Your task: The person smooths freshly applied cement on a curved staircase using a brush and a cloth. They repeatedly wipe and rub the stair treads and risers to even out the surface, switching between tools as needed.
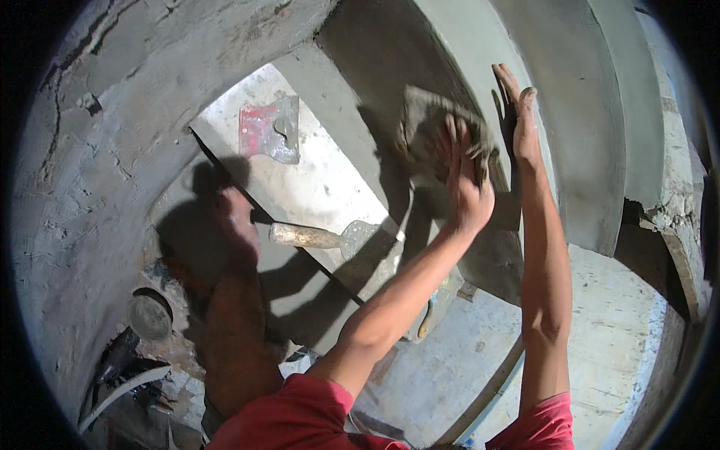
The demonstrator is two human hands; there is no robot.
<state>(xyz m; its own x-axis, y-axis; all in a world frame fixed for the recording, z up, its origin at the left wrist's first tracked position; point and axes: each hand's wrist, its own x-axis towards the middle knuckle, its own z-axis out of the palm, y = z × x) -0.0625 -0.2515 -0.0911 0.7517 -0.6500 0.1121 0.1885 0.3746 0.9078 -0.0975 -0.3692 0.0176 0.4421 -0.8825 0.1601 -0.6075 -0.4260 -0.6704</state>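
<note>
Head view: the left hand lays extended fingers over a grey rag near a pale curved step; whether they grip it, I cannot tell. The right hand, straight-fingered and empty, stands along that step. Bare board separates a pink-and-grey flat piece from the trowel, whose handle overhangs the board's edge.
</note>
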